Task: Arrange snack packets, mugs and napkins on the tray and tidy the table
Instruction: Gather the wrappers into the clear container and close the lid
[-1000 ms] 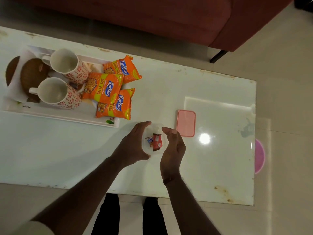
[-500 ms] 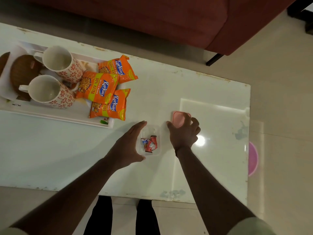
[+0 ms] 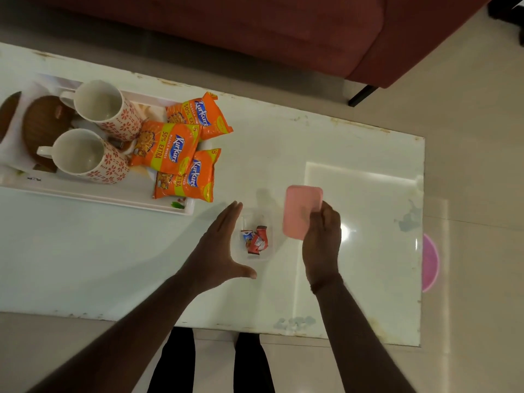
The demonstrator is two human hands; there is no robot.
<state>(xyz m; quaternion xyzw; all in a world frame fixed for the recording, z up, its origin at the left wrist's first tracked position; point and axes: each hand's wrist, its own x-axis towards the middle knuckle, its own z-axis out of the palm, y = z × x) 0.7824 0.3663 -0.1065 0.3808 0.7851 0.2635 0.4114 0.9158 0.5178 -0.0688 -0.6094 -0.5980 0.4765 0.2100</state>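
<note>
At the near edge of a white table, a person's left hand lies spread flat, fingers loose and holding nothing, just beside a small clear plastic box containing a few red and blue wrapped sweets. The right hand grips a pink rectangular lid by its near corner, the lid tilted, just right of the box. Farther back at left, a white tray carries two white mugs patterned with red flowers, handles pointing left, and three orange Kurkure snack packets overlapping at its right end. Round brown coasters sit on white napkins at the tray's left. A maroon sofa stands beyond the table.
</note>
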